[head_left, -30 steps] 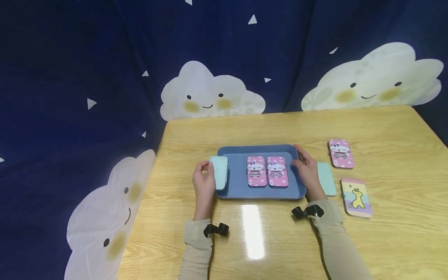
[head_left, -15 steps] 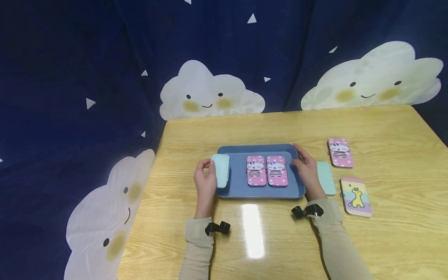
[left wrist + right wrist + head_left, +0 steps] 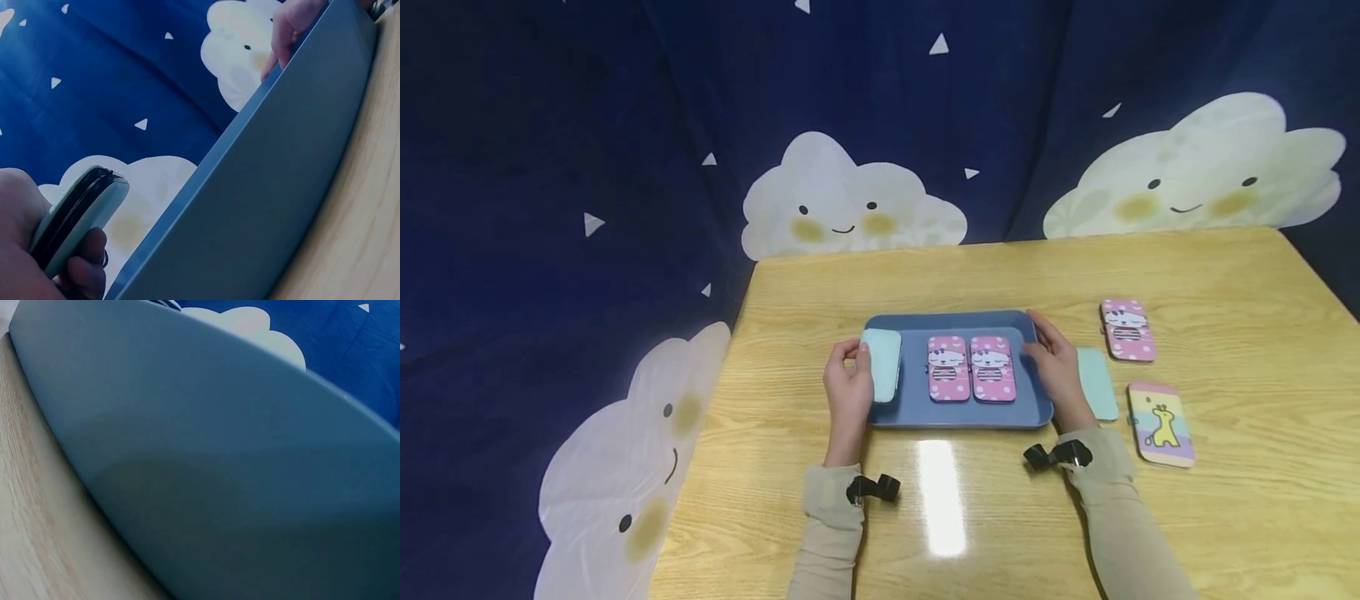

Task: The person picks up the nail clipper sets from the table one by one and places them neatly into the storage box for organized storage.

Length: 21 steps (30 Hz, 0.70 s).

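In the head view my left hand (image 3: 848,385) pinches a mint-green case (image 3: 883,365) by its left edge, thumb on top, over the left end of a blue tray (image 3: 917,416). The left wrist view shows this small hinged case (image 3: 81,212) tilted in the fingers, with a dark seam, above the tray's rim. My right hand (image 3: 1057,367) grips the tray's right end, thumb at the inner side of the rim. Two pink cases (image 3: 948,369) with a cartoon animal lie side by side in the tray. In the right wrist view the tray wall (image 3: 187,425) hides that hand.
On the wooden table (image 3: 985,508), right of the tray, lie another mint-green case (image 3: 1097,383), partly behind my right hand, a pink case (image 3: 1127,331) and a giraffe case (image 3: 1161,424). A dark blue curtain (image 3: 880,75) with clouds hangs behind and at left.
My left hand has moved a little to the right with the mint-green case, which now lies further over the tray. My right hand stays at the tray's right end.
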Available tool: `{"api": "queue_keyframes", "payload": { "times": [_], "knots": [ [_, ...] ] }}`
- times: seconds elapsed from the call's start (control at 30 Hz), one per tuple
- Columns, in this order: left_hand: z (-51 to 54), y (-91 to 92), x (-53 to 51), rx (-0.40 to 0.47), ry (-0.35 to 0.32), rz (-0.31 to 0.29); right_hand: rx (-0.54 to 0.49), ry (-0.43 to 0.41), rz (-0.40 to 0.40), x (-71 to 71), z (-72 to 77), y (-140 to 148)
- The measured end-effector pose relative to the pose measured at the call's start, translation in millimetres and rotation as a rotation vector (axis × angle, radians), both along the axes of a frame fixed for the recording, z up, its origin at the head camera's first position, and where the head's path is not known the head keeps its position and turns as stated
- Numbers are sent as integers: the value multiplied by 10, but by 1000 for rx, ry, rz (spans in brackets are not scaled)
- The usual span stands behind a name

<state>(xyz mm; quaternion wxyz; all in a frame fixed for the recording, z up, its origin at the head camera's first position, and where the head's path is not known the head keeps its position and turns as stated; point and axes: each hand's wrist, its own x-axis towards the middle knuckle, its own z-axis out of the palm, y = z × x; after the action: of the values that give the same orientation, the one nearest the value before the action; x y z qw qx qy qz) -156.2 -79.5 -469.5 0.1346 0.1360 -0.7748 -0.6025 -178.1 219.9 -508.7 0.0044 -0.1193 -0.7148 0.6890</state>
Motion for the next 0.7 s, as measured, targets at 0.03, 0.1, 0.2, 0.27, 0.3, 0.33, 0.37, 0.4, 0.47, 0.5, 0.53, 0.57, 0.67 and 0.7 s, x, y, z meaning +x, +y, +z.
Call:
{"api": "queue_keyframes", "payload": {
  "times": [0.03,0.1,0.2,0.27,0.3,0.33,0.37,0.4,0.47,0.5,0.53,0.57,0.67,0.7],
  "knots": [
    [0,3,-1,-1,1,-3,0,1,-1,1,4,-2],
    [5,14,-2,7,2,-13,2,-3,1,1,11,-4],
    [8,29,-1,5,2,-18,0,-3,1,-3,-2,1],
    [3,45,1,7,6,-23,-3,-8,0,-3,-12,4],
    [-1,52,1,1,7,-24,-4,-16,0,-2,-12,6],
    [-6,57,2,-1,7,-28,-5,-19,-1,5,-9,4],
    [-8,64,5,-5,9,-31,-7,-23,-2,10,1,0],
    [-11,69,6,-7,8,-34,-10,-28,0,16,14,-3],
    [-15,82,11,-9,8,-44,-15,-35,4,26,43,-8],
    [-18,88,10,-11,2,-48,-18,-37,6,32,58,-11],
    [-18,95,12,-9,0,-54,-23,-37,5,34,66,-12],
    [-16,102,13,-11,-4,-58,-23,-35,6,35,73,-13],
    [-6,123,10,-12,-15,-72,-21,-24,5,29,60,-7],
    [-2,129,9,-15,-16,-77,-18,-21,3,26,50,-5]
  ]
}}
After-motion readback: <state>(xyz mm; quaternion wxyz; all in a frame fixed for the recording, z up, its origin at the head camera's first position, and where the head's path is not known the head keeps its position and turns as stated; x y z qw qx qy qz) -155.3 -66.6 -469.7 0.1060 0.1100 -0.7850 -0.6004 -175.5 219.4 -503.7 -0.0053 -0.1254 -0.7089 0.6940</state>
